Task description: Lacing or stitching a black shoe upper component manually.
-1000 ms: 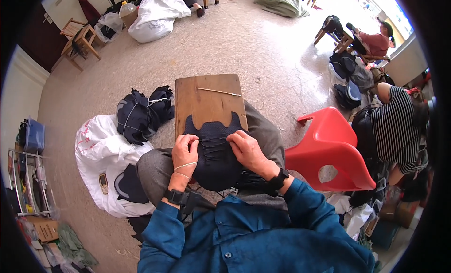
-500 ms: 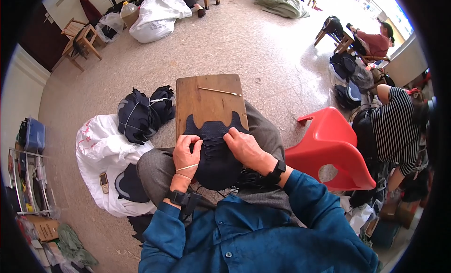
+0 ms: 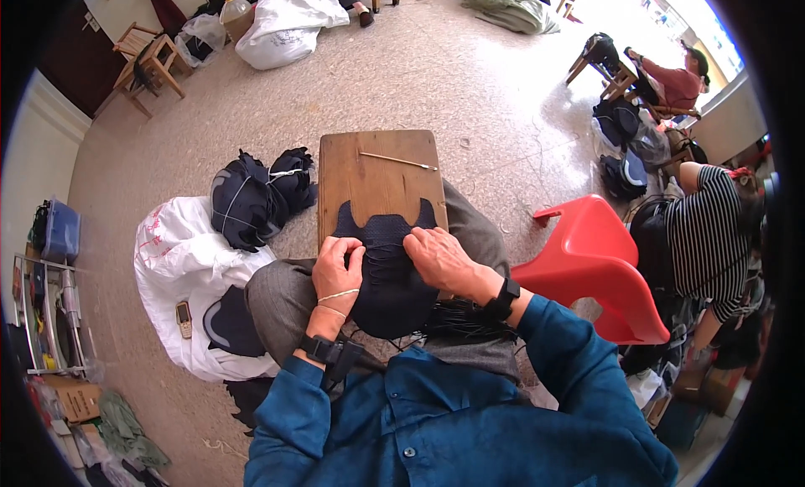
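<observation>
A dark navy knitted shoe upper (image 3: pixel 386 307) lies on my lap and over the near end of a wooden board (image 3: pixel 381 172), its two pointed tabs facing away from me. Thin dark cords cross its middle like lacing. My left hand (image 3: pixel 337 269) pinches at the left side of the lacing, thumb and forefinger together. On the other side, my right hand (image 3: pixel 444 256) is closed with its fingertips on the upper's right edge. Whether a cord is between the fingertips is too small to see. A thin hook-like tool (image 3: pixel 398 161) rests on the far part of the board.
Bundled dark uppers (image 3: pixel 251 197) and a white sack (image 3: pixel 180 277) with a phone (image 3: pixel 184 319) lie to my left. A red plastic chair (image 3: pixel 587 260) stands close on my right. One person in a striped shirt (image 3: pixel 708 235) sits beyond it.
The view has shifted slightly. Both hands stay at the lacing of the shoe upper, with only small finger movement.
</observation>
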Demonstrator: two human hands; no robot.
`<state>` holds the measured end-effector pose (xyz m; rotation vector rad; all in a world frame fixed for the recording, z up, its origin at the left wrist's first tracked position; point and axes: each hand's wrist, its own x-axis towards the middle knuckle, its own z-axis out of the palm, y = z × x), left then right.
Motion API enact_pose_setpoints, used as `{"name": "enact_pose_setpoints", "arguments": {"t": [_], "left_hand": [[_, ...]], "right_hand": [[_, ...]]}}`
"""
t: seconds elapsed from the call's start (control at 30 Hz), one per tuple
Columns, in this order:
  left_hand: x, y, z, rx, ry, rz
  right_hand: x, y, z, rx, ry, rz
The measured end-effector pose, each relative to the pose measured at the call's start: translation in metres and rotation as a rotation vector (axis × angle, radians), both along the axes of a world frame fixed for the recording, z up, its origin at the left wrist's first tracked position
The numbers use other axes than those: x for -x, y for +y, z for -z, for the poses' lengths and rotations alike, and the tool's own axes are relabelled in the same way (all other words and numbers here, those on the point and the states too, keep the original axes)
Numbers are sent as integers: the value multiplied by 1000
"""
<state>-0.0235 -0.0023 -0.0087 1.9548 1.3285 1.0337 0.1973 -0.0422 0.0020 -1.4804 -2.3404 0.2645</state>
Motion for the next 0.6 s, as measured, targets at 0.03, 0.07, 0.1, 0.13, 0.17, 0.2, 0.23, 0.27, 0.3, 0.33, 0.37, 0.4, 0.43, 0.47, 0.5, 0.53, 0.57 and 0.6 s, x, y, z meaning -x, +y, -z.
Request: {"name": "enact_pose_setpoints", "arguments": {"t": [0.03,0.07,0.1,0.13,0.17,0.2,0.23,0.27,0.3,0.33,0.37,0.4,0.43,0.47,0.5,0.53,0.57,0.6], "left_hand": [[-1,0,0,-6,7,-5],[-1,-1,0,-6,5,-5],[0,-1,0,-6,2,-8],[0,-2,0,-6,0,-11],[0,-2,1,-6,-1,-12],[0,-2,0,-13,2,-11],[0,-2,-2,-20,5,-9],[0,-3,-2,-22,5,-8],[0,-3,-2,-34,1,-14],[0,-4,-2,-46,-4,-19],[0,-4,-1,-47,-4,-19],[0,-5,-2,-44,1,-18],[1,-5,-2,-41,5,-18],[1,-5,-1,-43,6,-18],[1,-4,0,-44,0,-16],[1,-4,1,-45,-5,-14],[1,-3,2,-48,-6,-16],[1,-4,1,-41,-3,-17]], "right_hand": [[0,-1,1,-11,13,0],[-2,-2,2,-12,11,0],[-1,-4,-2,10,49,28],[-1,-5,-5,33,86,55],[-1,-6,-4,33,85,54],[-1,-7,-4,-24,29,29],[-1,-8,-4,-80,-26,4],[-1,-8,-4,-82,-26,5],[1,-6,-4,-95,-69,-8],[2,-5,-4,-107,-112,-21],[3,-5,-4,-108,-113,-21],[5,-5,-5,-89,-181,-17],[6,-6,-5,-69,-250,-13],[8,-6,-6,-71,-249,-13],[8,-6,-7,-75,-285,-19],[9,-6,-8,-80,-321,-25],[9,-5,-10,-83,-323,-26],[8,-4,-11,-71,-300,-41]]}}
